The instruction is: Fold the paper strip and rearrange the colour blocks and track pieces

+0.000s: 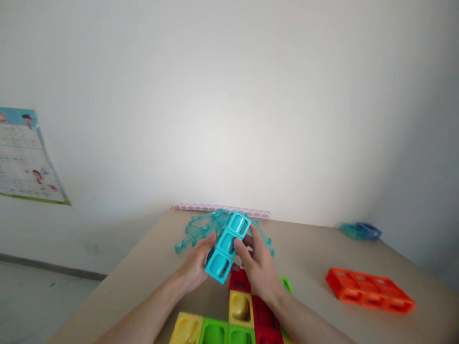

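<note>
Here, hands (195,265) (264,270) hold a cyan block (225,242); the poster (25,160) is illegible.

A white wall (222,110) (poster (27,160) at left) backs a beige table (304,253).

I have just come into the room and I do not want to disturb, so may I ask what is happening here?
A person holds a tilted turquoise block in both hands: the left hand at its left side, the right hand with its thumb on the front. Nearer to the person, red, yellow and green blocks are on the table. Translucent turquoise pieces lie beyond the hands, and an orange block lies apart, to the right.
</note>
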Motion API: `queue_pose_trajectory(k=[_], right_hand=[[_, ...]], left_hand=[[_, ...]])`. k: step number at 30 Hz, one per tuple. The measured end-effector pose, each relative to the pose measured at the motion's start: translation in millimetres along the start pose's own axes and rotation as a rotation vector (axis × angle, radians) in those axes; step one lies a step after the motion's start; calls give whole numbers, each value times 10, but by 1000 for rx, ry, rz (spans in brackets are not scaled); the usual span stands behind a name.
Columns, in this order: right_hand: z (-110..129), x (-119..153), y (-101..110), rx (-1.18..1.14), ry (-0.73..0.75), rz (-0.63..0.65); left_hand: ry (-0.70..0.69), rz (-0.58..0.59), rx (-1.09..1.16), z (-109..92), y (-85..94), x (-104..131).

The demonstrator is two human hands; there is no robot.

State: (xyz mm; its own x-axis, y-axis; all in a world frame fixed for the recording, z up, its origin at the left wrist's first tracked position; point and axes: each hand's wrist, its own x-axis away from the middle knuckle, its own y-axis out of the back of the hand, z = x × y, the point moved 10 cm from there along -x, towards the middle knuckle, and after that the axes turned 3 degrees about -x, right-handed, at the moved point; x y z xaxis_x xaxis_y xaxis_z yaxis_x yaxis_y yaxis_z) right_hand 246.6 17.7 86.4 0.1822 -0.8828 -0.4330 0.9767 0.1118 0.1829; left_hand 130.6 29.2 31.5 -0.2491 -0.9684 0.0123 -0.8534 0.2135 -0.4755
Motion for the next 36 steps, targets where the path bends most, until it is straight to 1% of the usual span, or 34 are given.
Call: queue_pose_trajectory(k=[2,4,7,8,11,15,19,23,25,28,30,32,33,34,36], right_hand=[[6,-7,15,7,-1,-13],[28,-10,22,34,2,-20],[63,-11,9,111,9,-9],[76,-10,-7,133,16,4],[106,-2,-62,160,33,55],[133,8,-88,174,39,79],[146,13,-99,190,43,93],[119,27,-139,217,52,122],[105,33,-153,233,59,128],[128,24,-102,237,75,83],[194,12,1,227,103,-1],[283,13,111,226,146,-91],[324,20,139,237,167,-114],[354,28,137,258,184,-114],[364,45,43,307,190,-37]], left_hand=[[-42,-33,-36,-28,57,-10],[-113,-44,-66,-86,98,-18],[-219,22,-152,-166,66,-16],[-249,24,-194,-188,69,-13],[-295,-46,-285,-218,147,-9],[-261,-59,-269,-176,187,-16],[-260,-79,-224,-194,205,6],[-269,-130,-181,-245,220,34],[-258,-176,-130,-256,256,41],[-159,-254,-18,-178,339,31],[-93,-288,52,-113,381,22],[-60,-303,94,-73,405,13],[-51,-302,104,-57,408,6],[-51,-295,108,-46,405,-2],[-85,-264,109,-52,381,-17]])
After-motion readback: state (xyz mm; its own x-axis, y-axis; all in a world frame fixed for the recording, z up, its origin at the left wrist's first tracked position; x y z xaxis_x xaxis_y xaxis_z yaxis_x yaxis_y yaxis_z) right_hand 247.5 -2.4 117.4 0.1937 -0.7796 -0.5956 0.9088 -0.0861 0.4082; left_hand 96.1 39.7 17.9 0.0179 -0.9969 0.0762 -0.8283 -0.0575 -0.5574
